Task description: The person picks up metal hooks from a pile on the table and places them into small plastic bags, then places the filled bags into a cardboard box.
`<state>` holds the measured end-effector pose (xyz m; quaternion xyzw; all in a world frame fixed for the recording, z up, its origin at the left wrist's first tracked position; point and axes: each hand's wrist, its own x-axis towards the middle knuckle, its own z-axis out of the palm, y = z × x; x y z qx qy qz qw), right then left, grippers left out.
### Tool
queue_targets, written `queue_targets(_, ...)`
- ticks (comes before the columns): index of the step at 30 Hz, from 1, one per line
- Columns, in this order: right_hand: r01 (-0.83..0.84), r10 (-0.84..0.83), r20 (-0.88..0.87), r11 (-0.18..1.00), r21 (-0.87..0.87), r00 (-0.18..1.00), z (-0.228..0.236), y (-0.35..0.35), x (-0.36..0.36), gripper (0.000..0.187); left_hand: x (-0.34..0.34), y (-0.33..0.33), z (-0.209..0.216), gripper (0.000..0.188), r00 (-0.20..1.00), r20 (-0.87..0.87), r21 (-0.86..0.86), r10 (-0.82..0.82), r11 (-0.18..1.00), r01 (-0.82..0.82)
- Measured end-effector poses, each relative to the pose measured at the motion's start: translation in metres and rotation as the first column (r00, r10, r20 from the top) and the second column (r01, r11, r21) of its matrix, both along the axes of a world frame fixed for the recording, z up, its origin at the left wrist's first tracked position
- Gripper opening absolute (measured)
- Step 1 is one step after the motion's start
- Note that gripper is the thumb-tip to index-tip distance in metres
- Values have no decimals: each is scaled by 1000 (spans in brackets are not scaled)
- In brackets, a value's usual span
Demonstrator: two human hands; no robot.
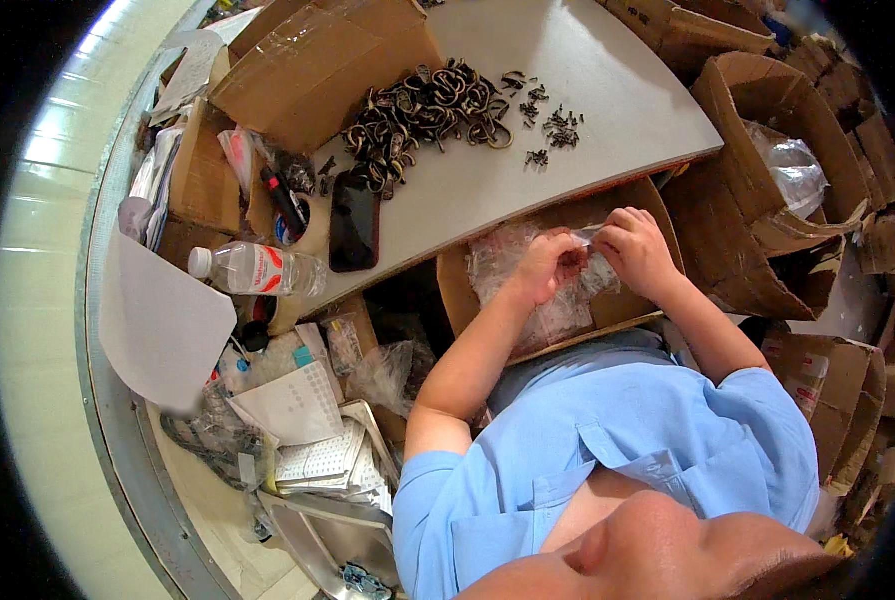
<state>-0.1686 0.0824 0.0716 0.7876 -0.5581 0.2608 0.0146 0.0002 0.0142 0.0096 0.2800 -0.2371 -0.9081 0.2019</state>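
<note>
Both my hands are raised over an open cardboard box (628, 212) that holds several clear plastic bags (508, 255). My left hand (548, 265) and my right hand (636, 250) pinch the same small clear plastic bag (596, 270) between them, fingers closed on its top edge. What is inside the bag is too small to tell. On the grey table (608, 80) beyond the box lie a pile of dark bronze metal rings (428, 112) and small heaps of dark screws (558, 125).
A black phone (354, 228) and a water bottle (260, 268) lie at the table's left end. Open cardboard boxes (758, 190) crowd the right side, another (318, 60) stands far left. Papers and sheets (308, 430) are stacked low on the left.
</note>
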Motion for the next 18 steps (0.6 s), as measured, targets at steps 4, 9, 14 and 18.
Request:
queue_targets(4, 121, -216, 312, 947, 298, 925, -2, -3, -6, 12, -11, 12, 15, 11, 995, 63, -407, 78, 912, -46)
queue_targets(9, 10, -264, 509, 894, 447, 819, -5, -5, -7, 14, -11, 14, 11, 15, 993, 60, -573, 98, 818, -47)
queue_targets(14, -162, -387, 660, 774, 612, 644, -2, -6, -12, 14, -11, 12, 9, 16, 984, -102, -411, 146, 894, -176)
queue_targets(18, -332, -415, 791, 744, 580, 449, -5, -7, -13, 13, -8, 10, 9, 18, 988, -70, -446, 137, 882, -154)
